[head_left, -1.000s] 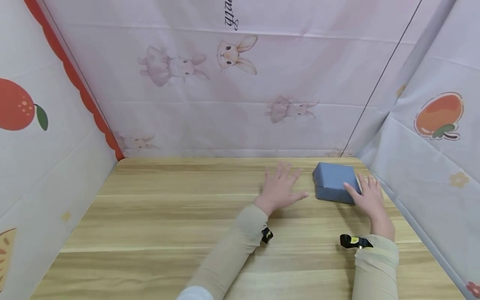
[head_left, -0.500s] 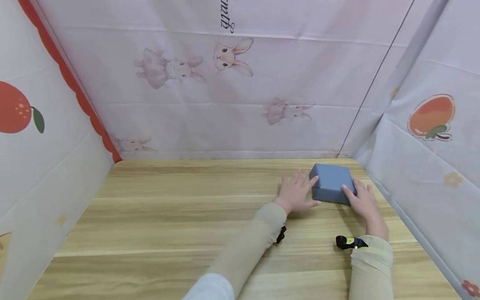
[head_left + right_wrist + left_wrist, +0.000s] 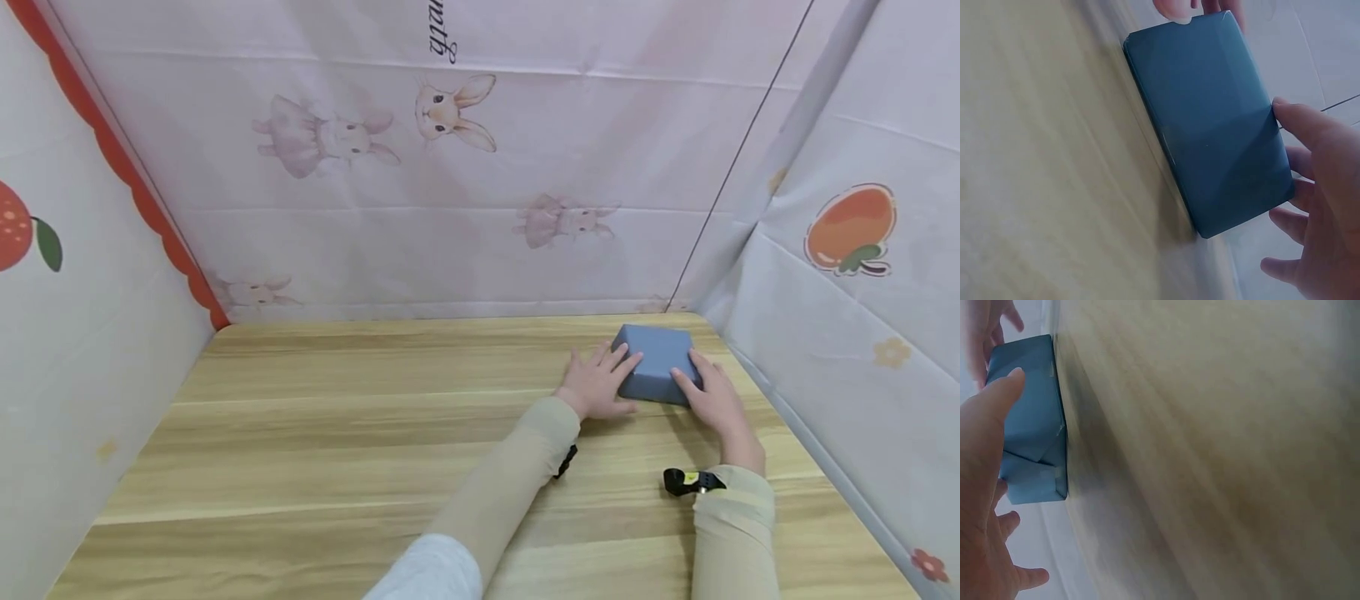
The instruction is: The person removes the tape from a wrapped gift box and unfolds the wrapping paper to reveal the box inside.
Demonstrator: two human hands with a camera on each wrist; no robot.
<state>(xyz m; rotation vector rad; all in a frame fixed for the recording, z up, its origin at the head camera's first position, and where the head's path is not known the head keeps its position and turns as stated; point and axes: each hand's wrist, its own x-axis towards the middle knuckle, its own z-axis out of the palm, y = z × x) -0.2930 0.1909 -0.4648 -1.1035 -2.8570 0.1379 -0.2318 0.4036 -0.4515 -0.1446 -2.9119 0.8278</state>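
A plain blue box lay flat near the table's far right corner, just in from the far edge; from the left wrist, a thin slanting line showed near its left end. The left hand was beside that end, fingers spread, two of them overlapping the box from where I stood; whether they pressed on it I could not tell. Its thumb reached out in front of the box. The right hand was at the opposite end, fingers apart, its thumb touching the box's near side. Beige sleeves covered the forearms, with a black strap at the right wrist. The wood-grained table stretched away to its left edge. Beyond its far edge rose a pinkish cloth printed with rabbits, and sideways lettering was cut off at the top, legible only as ending in "th". Past the right edge, another cloth bore an orange fruit; past the left, a red scalloped border.
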